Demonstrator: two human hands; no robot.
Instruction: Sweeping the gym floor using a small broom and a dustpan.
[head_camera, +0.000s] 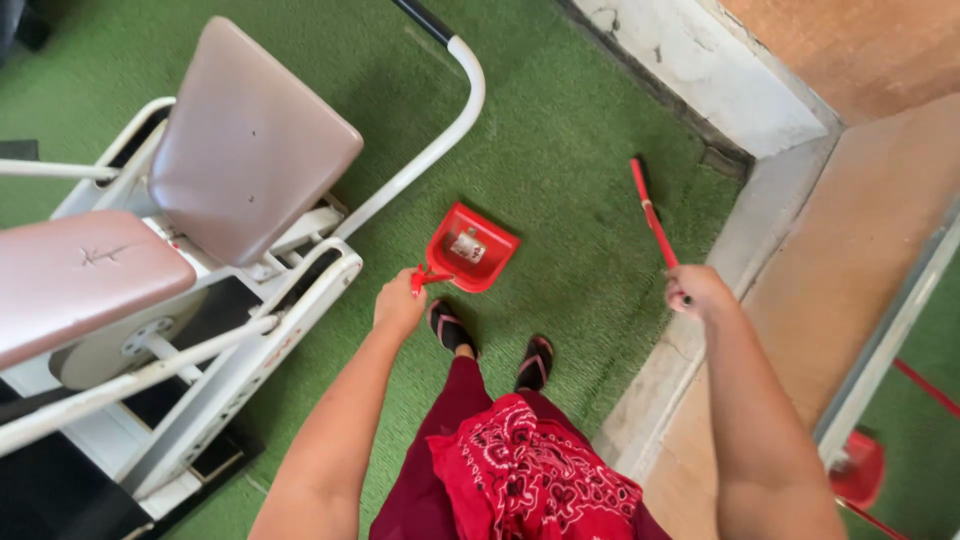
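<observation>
Here, the left hand (398, 303) is closed tight on the handle of the red dustpan (470, 247). The pan sits on the green turf (560, 130), just in front of the person's feet, w/ its handle pointing back at that hand. The right hand (697, 290) is curled round the red broom stick (653, 213). The stick runs up & a bit left, away from the fingers. Its far end is to the right of the pan, not touching it. A white workout bench (240, 150) stands on the left.
</observation>
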